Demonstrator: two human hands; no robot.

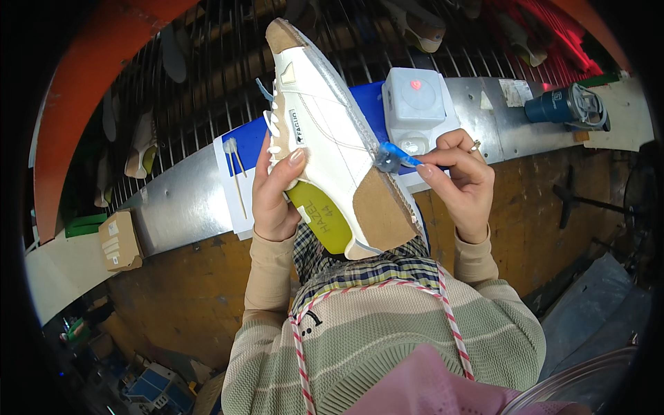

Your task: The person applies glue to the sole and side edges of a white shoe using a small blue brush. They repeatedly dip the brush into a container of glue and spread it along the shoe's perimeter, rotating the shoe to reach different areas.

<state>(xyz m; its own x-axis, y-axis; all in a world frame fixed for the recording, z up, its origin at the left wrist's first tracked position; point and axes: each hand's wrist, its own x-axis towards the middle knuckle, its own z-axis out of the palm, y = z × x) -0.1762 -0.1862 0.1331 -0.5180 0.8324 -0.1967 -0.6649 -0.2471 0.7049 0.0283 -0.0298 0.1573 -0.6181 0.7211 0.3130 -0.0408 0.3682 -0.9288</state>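
Note:
A white and tan sneaker (332, 121) is held up on its side in my left hand (275, 197), toe pointing away, the thumb pressed on the upper near the collar. A yellow-green shoe last (319, 220) fills its opening. My right hand (462, 181) pinches a small blue-handled brush (400, 152) between thumb and fingers. Its dark, wet-looking head lies against the sneaker's lower edge, where the upper ends. No outsole shows along that edge. White laces (274, 131) run down the sneaker's left side.
Beyond the sneaker stands a white plastic container (415, 97) on a blue and white sheet. Thin swab-like sticks (236, 169) lie at left. Further off are a barred rack (207, 76) with other shoes, a blue tumbler (553, 107) and a cardboard piece (119, 242).

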